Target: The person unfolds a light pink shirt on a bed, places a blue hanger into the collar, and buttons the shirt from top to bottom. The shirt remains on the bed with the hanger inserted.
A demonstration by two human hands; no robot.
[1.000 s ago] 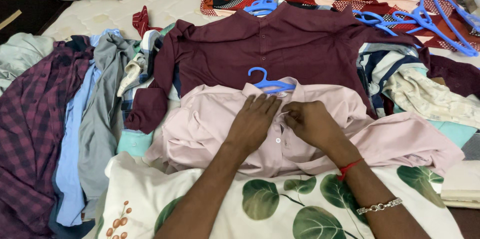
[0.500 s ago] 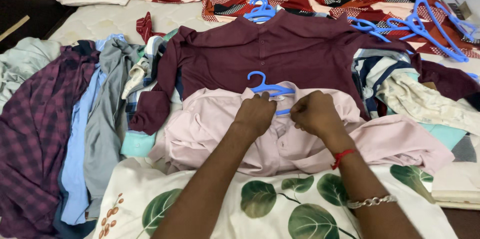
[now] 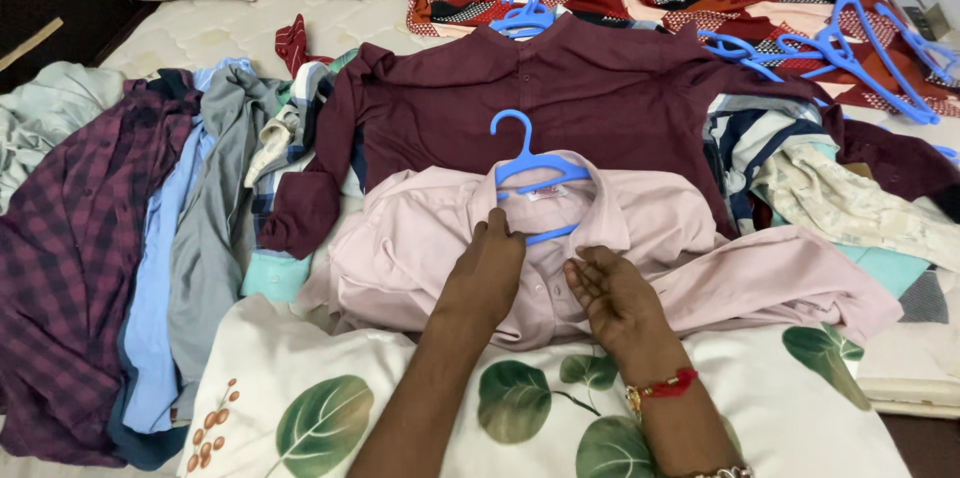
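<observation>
Left hand [image 3: 487, 268] flat and open on pink shirt [image 3: 420, 238] below blue hanger [image 3: 530, 170], right hand [image 3: 612, 293] open, palm up, beside it.

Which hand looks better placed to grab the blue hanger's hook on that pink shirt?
Probably the left hand: its fingertips lie at the collar beside the blue hanger. The right hand rests lower on the pink shirt, farther away.

Both forearms extended fwd, near-parallel. L hand [image 3: 490, 263] palm down, fingers together, lying flat. R hand [image 3: 612, 295] just beside it, palm partly up, fingers loosely spread, gripping nothing.
</observation>
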